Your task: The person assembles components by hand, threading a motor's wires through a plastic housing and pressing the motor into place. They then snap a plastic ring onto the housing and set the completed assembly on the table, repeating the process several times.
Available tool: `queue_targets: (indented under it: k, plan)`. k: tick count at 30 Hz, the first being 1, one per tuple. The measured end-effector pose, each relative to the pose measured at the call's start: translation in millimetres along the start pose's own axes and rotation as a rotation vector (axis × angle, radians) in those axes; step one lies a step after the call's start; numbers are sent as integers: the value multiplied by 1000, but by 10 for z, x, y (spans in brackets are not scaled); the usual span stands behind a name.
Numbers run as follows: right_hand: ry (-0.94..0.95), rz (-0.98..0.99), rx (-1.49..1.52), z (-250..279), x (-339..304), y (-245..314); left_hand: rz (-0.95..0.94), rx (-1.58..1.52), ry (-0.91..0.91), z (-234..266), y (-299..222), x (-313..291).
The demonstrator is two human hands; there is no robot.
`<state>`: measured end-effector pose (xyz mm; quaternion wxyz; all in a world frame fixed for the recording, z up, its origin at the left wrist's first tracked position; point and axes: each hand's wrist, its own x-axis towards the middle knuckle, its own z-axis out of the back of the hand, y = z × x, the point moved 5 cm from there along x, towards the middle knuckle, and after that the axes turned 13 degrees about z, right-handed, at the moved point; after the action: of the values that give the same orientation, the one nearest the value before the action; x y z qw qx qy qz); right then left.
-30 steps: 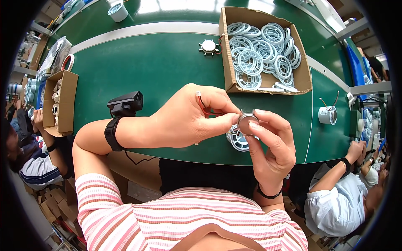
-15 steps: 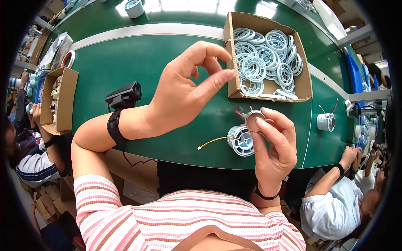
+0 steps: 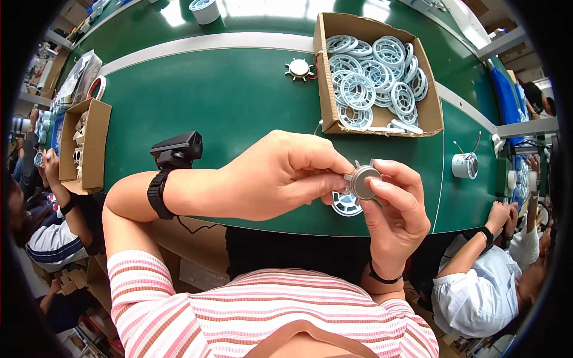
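My right hand [image 3: 397, 206] grips a round grey metal disc with short prongs [image 3: 362, 182] between thumb and fingers, its flat face toward me. From the left, my left hand [image 3: 292, 176] reaches across with its thumb and fingers pinched at the disc's left edge; whether they grip a prong or a wire there is hidden. Below and behind the disc stands a pale blue cylindrical housing [image 3: 347, 206] with a spoked end, mostly covered by my hands. A similar pronged disc [image 3: 299, 69], pale on top and with a red wire, lies on the green table beside a cardboard box.
The cardboard box [image 3: 382, 132] holds many pale blue rings [image 3: 358, 92]. Another wired housing [image 3: 464, 166] stands to the right, and one more [image 3: 205, 11] at the far edge. A black device [image 3: 177, 149] sits by my left wrist. Co-workers sit on both sides.
My left hand has come down from beside the box to the disc in my right hand. This uncovers the second pronged disc on the table. The housing's yellow wire is now hidden.
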<state>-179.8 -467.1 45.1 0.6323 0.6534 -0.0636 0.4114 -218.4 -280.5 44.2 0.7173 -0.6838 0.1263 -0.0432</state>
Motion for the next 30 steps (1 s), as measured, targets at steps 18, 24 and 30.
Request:
queue_targets:
  k: [18, 24, 30]
  plan:
    - [283, -27, -178, 103, -16, 16, 0, 524, -130, -133, 85, -129]
    - [287, -32, -253, 68, -18, 43, -33, 455, -92, -153, 219, -56]
    - [308, -16, -192, 4, 41, 30, -121, 408, -77, -118, 307, -20]
